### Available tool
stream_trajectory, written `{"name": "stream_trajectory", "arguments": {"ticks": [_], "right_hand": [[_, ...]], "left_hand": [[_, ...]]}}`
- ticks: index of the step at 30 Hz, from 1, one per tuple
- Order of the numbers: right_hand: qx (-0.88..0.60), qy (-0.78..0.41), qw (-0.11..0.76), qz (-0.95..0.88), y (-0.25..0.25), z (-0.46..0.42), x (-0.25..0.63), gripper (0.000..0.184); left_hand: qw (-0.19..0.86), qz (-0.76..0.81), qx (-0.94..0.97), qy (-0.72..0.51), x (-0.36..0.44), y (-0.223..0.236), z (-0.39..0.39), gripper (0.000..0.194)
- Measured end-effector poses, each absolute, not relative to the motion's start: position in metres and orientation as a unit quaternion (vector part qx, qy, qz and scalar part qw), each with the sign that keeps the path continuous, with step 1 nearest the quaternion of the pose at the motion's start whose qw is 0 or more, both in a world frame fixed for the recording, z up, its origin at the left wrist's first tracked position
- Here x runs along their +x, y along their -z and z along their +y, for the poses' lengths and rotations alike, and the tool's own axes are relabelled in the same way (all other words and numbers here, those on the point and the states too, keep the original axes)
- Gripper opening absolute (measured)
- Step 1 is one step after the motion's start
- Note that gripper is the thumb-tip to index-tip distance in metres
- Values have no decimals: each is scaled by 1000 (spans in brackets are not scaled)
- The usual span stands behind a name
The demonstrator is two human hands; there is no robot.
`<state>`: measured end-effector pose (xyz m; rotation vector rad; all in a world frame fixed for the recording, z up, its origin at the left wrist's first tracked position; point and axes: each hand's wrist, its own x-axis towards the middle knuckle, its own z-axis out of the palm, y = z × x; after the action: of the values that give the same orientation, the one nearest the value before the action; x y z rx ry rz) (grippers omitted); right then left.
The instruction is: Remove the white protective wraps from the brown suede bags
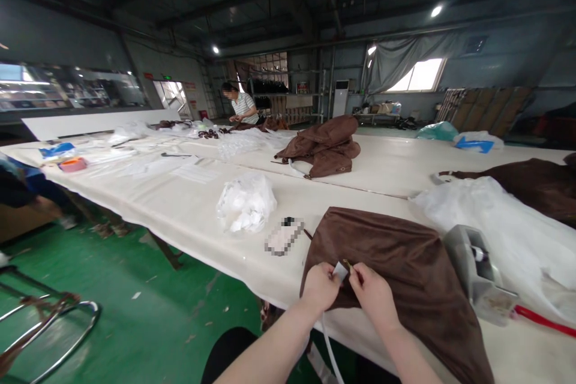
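Note:
A brown, leather-like bag [382, 240] lies flat at the table's front edge, partly hanging over it. Over its near side, my left hand [320, 285] is closed on a small white tag [341, 271]. Just to the right, my right hand [371, 288] pinches a small gold-coloured metal piece [346, 263], too small to make out exactly. A narrow white strip [330, 348] hangs below my left wrist; where it begins is hidden. Left of the bag lies a phone [284, 236], blurred over.
A tape dispenser [468, 264] stands right of the bag, beside white plastic sheeting [508, 228]. A crumpled plastic bag [246, 203] sits behind the phone. Brown bags [321, 144] are heaped farther back. Across the tables a person [243, 107] works. A metal-framed stool [49, 336] is at left.

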<state>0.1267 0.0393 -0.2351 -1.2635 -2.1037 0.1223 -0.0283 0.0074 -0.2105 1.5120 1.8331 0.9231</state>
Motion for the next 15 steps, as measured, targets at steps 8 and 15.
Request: {"name": "stream_trajectory", "arguments": {"ticks": [8, 15], "right_hand": [[-479, -43, 320, -816, 233, 36, 122, 21], [-494, -68, 322, -805, 229, 34, 118, 19]], "left_hand": [[258, 671, 559, -412, -7, 218, 5, 23], [278, 638, 527, -487, -1, 224, -2, 26]]}}
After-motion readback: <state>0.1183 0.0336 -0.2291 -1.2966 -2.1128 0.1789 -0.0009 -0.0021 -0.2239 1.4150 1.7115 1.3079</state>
